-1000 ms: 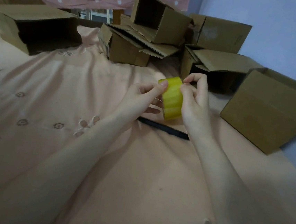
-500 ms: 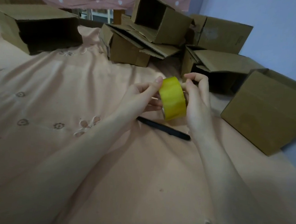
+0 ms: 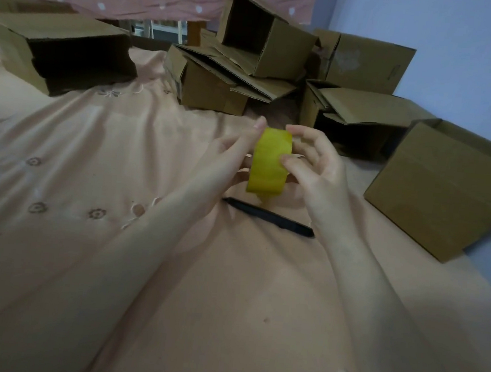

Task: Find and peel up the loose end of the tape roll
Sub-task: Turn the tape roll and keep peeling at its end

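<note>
Above a peach bedsheet (image 3: 99,129), a person's left hand (image 3: 228,160) holds a yellow roll of plastic packing tape (image 3: 269,161) upright, fingers curled round its far edge, while the right hand (image 3: 315,168) pinches its near face, thumb on the band. The roll looks light, stiff and slick; the end likely needs a fingernail at its seam. A black pen (image 3: 268,216) lies below.

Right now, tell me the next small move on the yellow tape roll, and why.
Probably turn the tape roll slightly in the left hand while the right hand thumb feels its outer face for a ridge: both hands hold it, and no lifted end shows.
</note>
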`<state>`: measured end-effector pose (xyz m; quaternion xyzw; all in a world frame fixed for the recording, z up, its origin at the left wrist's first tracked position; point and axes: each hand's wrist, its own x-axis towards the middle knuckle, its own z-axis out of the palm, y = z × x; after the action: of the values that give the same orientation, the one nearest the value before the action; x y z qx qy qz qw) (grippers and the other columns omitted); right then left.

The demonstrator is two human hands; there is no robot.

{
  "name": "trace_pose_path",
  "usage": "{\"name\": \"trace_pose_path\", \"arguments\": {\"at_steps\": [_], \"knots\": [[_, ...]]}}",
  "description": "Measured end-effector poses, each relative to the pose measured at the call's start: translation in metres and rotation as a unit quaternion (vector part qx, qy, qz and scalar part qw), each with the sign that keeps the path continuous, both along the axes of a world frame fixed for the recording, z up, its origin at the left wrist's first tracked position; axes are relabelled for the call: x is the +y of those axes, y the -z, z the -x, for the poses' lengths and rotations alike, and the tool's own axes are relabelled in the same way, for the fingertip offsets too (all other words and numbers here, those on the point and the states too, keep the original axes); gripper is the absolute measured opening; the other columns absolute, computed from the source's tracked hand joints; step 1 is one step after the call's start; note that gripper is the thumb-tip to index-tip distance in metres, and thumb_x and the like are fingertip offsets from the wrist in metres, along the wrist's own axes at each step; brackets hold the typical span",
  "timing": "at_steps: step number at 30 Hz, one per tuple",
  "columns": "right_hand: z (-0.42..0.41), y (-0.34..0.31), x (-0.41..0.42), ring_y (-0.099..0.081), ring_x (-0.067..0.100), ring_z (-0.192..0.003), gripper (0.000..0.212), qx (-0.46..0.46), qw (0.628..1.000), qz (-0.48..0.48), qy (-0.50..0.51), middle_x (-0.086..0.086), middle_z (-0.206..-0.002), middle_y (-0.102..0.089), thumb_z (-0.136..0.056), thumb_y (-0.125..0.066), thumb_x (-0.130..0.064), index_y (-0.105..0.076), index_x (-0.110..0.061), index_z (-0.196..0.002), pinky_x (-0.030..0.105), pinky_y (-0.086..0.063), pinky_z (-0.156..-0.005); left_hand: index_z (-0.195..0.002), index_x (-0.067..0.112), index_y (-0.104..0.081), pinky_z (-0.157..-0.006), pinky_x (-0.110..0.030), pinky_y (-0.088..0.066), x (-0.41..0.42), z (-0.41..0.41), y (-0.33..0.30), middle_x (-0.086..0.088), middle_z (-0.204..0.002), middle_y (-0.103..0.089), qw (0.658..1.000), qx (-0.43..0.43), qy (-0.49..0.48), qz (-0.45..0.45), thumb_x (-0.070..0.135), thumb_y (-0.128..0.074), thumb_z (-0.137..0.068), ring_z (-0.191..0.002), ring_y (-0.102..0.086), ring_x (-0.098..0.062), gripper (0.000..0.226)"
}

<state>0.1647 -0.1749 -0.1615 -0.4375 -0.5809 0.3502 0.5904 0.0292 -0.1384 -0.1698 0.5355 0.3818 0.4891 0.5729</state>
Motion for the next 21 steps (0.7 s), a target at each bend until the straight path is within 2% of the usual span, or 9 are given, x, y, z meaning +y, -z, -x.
{"name": "trace_pose_path", "arguments": {"at_steps": [3, 7, 13, 18, 21], "knots": [[-0.0021, 0.0003, 0.0023, -0.063, -0.002, -0.081, 0.029, 0.012, 0.999, 0.002, 0.031, -0.004, -0.095, -0.065, -0.086, -0.057, 0.0, -0.061, -0.017, -0.108, 0.019, -0.053, -0.069, -0.114, 0.019, -0.063, -0.089, -0.037, -0.055, -0.0022, 0.0001, 0.0018, -0.005, -0.109, -0.07, 0.998, 0.024, 0.038, -0.052, 0.036, -0.069, -0.08, -0.102, -0.067, -0.019, 0.039], [-0.0018, 0.0003, 0.0024, -0.064, -0.004, -0.077, 0.027, 0.019, 0.999, -0.003, 0.044, -0.002, -0.094, -0.066, -0.085, -0.059, 0.0, -0.062, -0.016, -0.107, 0.017, -0.053, -0.07, -0.116, 0.016, -0.063, -0.093, -0.038, -0.053, -0.0017, 0.0016, 0.0027, -0.011, -0.112, -0.069, 0.995, 0.043, 0.037, -0.081, 0.022, -0.071, -0.081, -0.105, -0.066, -0.022, 0.036], [0.0011, -0.0016, -0.0015, -0.059, -0.005, -0.068, 0.023, 0.008, 0.999, -0.018, 0.043, -0.003, -0.088, -0.063, -0.085, -0.06, 0.0, -0.061, -0.013, -0.104, 0.011, -0.048, -0.059, -0.108, 0.016, -0.065, -0.088, -0.033, -0.055, -0.0011, 0.001, 0.0036, -0.001, -0.101, -0.072, 0.997, 0.049, 0.013, -0.064, 0.023, -0.067, -0.085, -0.097, -0.069, -0.015, 0.024], [0.0023, 0.001, -0.0007, -0.056, 0.009, -0.071, 0.02, -0.004, 0.998, -0.019, 0.054, -0.004, -0.082, -0.061, -0.084, -0.062, -0.003, -0.06, -0.015, -0.099, 0.022, -0.048, -0.061, -0.107, 0.012, -0.066, -0.08, -0.026, -0.057, -0.0016, -0.0024, 0.0047, -0.004, -0.097, -0.071, 0.998, 0.042, 0.006, -0.051, 0.021, -0.064, -0.087, -0.091, -0.069, -0.014, 0.022], [0.0018, 0.0028, 0.0006, -0.053, 0.018, -0.072, 0.019, -0.001, 0.998, -0.018, 0.056, -0.004, -0.081, -0.061, -0.083, -0.062, -0.005, -0.06, -0.019, -0.095, 0.029, -0.047, -0.063, -0.1, 0.013, -0.067, -0.071, -0.023, -0.056, -0.0017, -0.0043, 0.0049, 0.0, -0.086, -0.071, 0.998, 0.043, -0.002, -0.05, 0.021, -0.064, -0.087, -0.081, -0.069, -0.01, 0.015]]}}
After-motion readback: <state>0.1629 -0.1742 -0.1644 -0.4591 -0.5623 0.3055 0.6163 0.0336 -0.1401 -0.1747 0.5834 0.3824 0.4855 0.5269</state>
